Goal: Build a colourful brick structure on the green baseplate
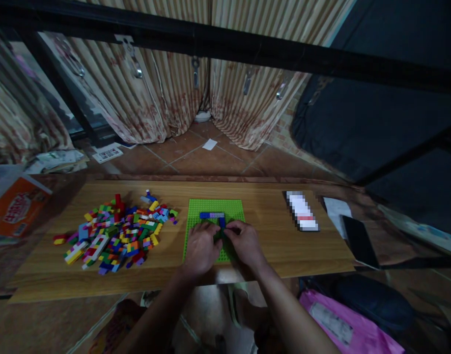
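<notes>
A light green studded baseplate (233,206) lies on the wooden table under both hands. Across its upper part runs a row of blue, lavender and grey toy bricks (211,215). From the row's right end, a dark blue brick (221,222) extends toward me. My left hand (202,248) rests over the plate's left side, fingers curled, thumb and fingertips close to that brick; what they pinch is hidden. On the other side, my right hand (246,242) is closed in a pinch, its fingertips at the blue brick's near end.
A spread-out pile of mixed toy bricks (118,231) covers the left of the wooden table (269,250). Toward the right end lies a phone with a blurred screen (302,211). Beyond are a paper (336,211) and a dark flat device (359,241). An orange-labelled box (17,206) stands far left.
</notes>
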A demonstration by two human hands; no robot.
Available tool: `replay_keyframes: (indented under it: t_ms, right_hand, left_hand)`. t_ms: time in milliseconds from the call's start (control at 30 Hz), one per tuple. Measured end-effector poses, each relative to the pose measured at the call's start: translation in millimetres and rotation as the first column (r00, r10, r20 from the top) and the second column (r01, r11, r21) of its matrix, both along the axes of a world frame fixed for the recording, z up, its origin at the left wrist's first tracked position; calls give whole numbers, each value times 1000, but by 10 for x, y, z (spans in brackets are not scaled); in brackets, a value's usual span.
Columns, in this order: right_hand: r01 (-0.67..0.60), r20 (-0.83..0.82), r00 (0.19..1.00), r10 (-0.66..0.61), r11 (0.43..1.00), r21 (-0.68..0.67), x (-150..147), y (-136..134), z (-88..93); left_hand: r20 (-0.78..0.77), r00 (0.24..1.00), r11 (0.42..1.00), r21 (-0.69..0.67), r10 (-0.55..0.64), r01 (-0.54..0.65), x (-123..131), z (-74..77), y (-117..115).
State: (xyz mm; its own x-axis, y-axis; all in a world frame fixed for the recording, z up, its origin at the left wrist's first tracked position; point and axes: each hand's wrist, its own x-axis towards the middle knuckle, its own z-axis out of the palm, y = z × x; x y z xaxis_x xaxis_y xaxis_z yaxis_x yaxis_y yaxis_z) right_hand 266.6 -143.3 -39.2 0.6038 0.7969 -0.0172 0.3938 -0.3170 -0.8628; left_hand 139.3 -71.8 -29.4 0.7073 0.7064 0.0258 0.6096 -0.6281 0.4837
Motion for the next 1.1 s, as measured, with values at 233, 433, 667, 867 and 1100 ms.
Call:
replay_keyframes:
  t_ms: [233,433,667,867,1100]
  right_hand:
    - [-6,-17,1000,6,1000,0,4,1,-1]
    - [23,-34,999,-23,1000,7,9,36,-49]
    - [66,-40,997,-66,998,5,22,64,-85]
    - [88,-30,996,-88,996,-4,21,80,-93]
    - [103,-42,994,-102,995,5,15,83,-114]
  left_hand:
    - [17,1000,999,48,8,-9,5,-47,-42]
    - [22,999,998,54,38,-39,10,-48,-65]
    - [42,994,995,17,96,-97,34,-80,-78]
    - [93,994,997,50,51,-56,15,-131,-109]
    - [81,995,993,105,-53,44,-11,-198,-166]
